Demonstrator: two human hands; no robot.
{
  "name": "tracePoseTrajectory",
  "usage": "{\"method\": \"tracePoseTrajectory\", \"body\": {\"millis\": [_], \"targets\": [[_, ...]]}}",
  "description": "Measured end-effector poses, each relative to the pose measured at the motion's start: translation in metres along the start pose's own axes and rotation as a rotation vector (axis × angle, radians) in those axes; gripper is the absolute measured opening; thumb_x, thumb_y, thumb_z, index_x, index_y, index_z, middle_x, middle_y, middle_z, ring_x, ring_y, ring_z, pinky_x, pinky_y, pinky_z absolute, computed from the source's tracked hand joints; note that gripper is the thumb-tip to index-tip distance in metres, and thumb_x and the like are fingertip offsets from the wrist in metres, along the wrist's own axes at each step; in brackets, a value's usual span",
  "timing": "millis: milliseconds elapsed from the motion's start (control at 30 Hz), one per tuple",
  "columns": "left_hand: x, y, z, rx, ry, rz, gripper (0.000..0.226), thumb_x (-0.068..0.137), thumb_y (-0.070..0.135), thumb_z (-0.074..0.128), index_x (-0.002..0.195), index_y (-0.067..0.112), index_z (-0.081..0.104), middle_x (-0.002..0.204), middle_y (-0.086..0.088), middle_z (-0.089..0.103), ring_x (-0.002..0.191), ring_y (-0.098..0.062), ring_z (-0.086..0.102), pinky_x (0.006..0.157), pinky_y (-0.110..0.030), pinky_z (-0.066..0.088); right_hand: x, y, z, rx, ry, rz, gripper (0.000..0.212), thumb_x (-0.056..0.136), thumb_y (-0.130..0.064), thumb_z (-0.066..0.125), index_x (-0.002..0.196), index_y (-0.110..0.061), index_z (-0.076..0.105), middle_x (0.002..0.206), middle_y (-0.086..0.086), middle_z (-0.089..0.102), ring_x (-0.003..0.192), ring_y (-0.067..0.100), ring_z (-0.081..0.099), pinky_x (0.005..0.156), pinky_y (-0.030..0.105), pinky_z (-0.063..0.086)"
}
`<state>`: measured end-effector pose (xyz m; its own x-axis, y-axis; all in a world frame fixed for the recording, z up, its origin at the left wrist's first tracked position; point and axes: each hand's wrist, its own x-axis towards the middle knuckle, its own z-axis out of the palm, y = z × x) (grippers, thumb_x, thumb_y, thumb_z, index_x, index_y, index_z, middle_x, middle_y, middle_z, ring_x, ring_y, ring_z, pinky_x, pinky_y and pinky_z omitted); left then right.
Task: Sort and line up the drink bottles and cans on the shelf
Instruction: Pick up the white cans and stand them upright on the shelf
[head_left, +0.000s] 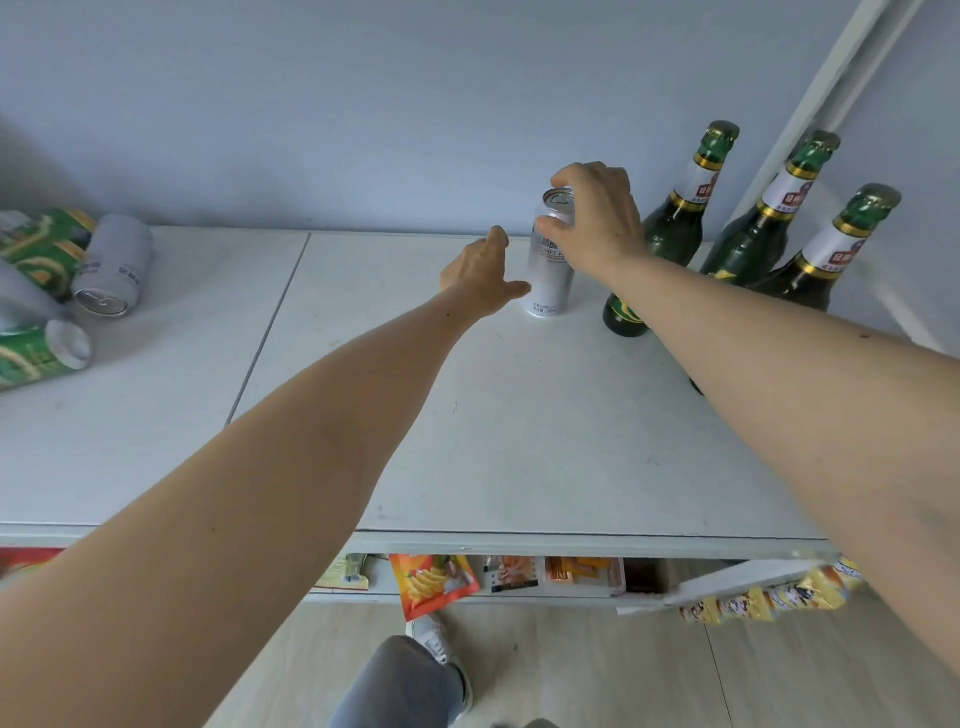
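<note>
On the white shelf (519, 415), three green bottles (670, 234) stand right; cans (111, 265) lie tumbled far left. The right hand (597, 218) grips the upright silver can (550, 260) beside them; the left hand (480, 275), loosely open, steadies nearby. Next, likely fetching the fallen ones.

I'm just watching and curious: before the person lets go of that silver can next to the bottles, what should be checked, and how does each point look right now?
1. Silver can upright on the shelf top: ok.
2. Right hand holds the can's top: ok, fingers curl round the rim.
3. Left hand steadying the can: cannot tell whether the thumb touches it.
4. Three green bottles standing upright to the can's right: ok.
5. Gap between can and nearest bottle: cannot tell, the right hand hides it.
6. Remaining cans lined up: not ok, they lie on their sides at far left.
</note>
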<state>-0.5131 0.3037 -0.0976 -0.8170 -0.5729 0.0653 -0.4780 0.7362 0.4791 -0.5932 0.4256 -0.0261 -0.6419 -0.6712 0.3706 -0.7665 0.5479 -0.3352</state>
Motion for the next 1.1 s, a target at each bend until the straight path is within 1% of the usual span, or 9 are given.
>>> {"method": "tracePoseTrajectory", "body": {"millis": [133, 233, 300, 433, 533, 700, 800, 1000, 1100], "targets": [[-0.026, -0.013, -0.018, 0.035, 0.020, -0.029, 0.055, 0.081, 0.041, 0.069, 0.124, 0.020, 0.043, 0.120, 0.004, 0.057, 0.106, -0.018, 0.058, 0.081, -0.037, 0.051, -0.016, -0.018, 0.002, 0.056, -0.027, -0.031, 0.040, 0.088, -0.026, 0.063, 0.124, -0.011, 0.054, 0.129, 0.006, 0.053, 0.126, 0.026, 0.040, 0.096, 0.037, 0.040], [-0.049, -0.032, -0.031, 0.065, 0.032, -0.072, 0.050, 0.081, 0.040, 0.068, 0.121, 0.020, 0.045, 0.118, 0.004, 0.058, 0.103, -0.018, 0.059, 0.081, -0.036, 0.051, -0.026, -0.037, 0.006, 0.062, -0.036, -0.076, 0.036, 0.088, -0.026, 0.063, 0.121, -0.012, 0.057, 0.129, 0.006, 0.054, 0.126, 0.026, 0.041, 0.105, 0.035, 0.030], [-0.066, -0.047, -0.042, 0.088, 0.037, -0.104, 0.048, 0.081, 0.040, 0.068, 0.119, 0.020, 0.046, 0.116, 0.003, 0.058, 0.102, -0.018, 0.059, 0.080, -0.035, 0.050, -0.032, -0.053, 0.010, 0.079, -0.054, -0.103, 0.035, 0.089, -0.024, 0.063, 0.121, -0.012, 0.058, 0.130, 0.006, 0.053, 0.126, 0.026, 0.041, 0.102, 0.031, 0.026], [-0.099, -0.085, -0.066, 0.135, 0.051, -0.173, 0.045, 0.082, 0.038, 0.066, 0.119, 0.021, 0.048, 0.116, 0.003, 0.058, 0.102, -0.021, 0.058, 0.072, -0.032, 0.044, -0.043, -0.091, 0.022, 0.136, -0.129, -0.135, 0.033, 0.089, -0.018, 0.060, 0.121, -0.011, 0.057, 0.131, 0.006, 0.051, 0.127, 0.024, 0.038, 0.091, 0.034, 0.039], [-0.124, -0.116, -0.085, 0.165, 0.073, -0.219, 0.043, 0.083, 0.036, 0.066, 0.119, 0.020, 0.049, 0.115, 0.003, 0.059, 0.102, -0.022, 0.058, 0.072, -0.031, 0.041, -0.050, -0.121, 0.036, 0.137, -0.168, -0.159, 0.033, 0.089, -0.017, 0.059, 0.122, -0.012, 0.056, 0.131, 0.005, 0.052, 0.127, 0.024, 0.039, 0.087, 0.035, 0.041], [-0.167, -0.181, -0.119, 0.168, 0.098, -0.312, 0.043, 0.081, 0.036, 0.068, 0.117, 0.021, 0.051, 0.115, 0.003, 0.059, 0.103, -0.022, 0.058, 0.073, -0.030, 0.042, -0.063, -0.182, 0.066, 0.152, -0.222, -0.229, 0.034, 0.089, -0.016, 0.060, 0.123, -0.011, 0.057, 0.132, 0.006, 0.053, 0.128, 0.025, 0.039, 0.091, 0.035, 0.040], [-0.190, -0.222, -0.140, 0.177, 0.103, -0.354, 0.043, 0.081, 0.037, 0.068, 0.118, 0.020, 0.051, 0.117, 0.001, 0.059, 0.102, -0.024, 0.058, 0.075, -0.031, 0.044, -0.070, -0.223, 0.085, 0.162, -0.246, -0.256, 0.033, 0.089, -0.015, 0.060, 0.122, -0.011, 0.057, 0.130, 0.006, 0.053, 0.127, 0.025, 0.039, 0.090, 0.035, 0.041], [-0.230, -0.309, -0.183, 0.200, 0.109, -0.387, 0.046, 0.083, 0.037, 0.070, 0.120, 0.017, 0.051, 0.117, -0.001, 0.059, 0.105, -0.025, 0.057, 0.082, -0.038, 0.051, -0.077, -0.312, 0.124, 0.185, -0.280, -0.280, 0.033, 0.087, -0.014, 0.060, 0.120, -0.011, 0.058, 0.129, 0.007, 0.054, 0.126, 0.026, 0.039, 0.090, 0.034, 0.041], [-0.244, -0.352, -0.211, 0.228, 0.116, -0.398, 0.045, 0.083, 0.038, 0.070, 0.120, 0.019, 0.051, 0.117, 0.000, 0.059, 0.106, -0.024, 0.057, 0.081, -0.038, 0.050, -0.077, -0.356, 0.142, 0.175, -0.297, -0.289, 0.034, 0.087, -0.016, 0.061, 0.121, -0.011, 0.058, 0.128, 0.008, 0.054, 0.126, 0.027, 0.040, 0.091, 0.035, 0.041]]}}
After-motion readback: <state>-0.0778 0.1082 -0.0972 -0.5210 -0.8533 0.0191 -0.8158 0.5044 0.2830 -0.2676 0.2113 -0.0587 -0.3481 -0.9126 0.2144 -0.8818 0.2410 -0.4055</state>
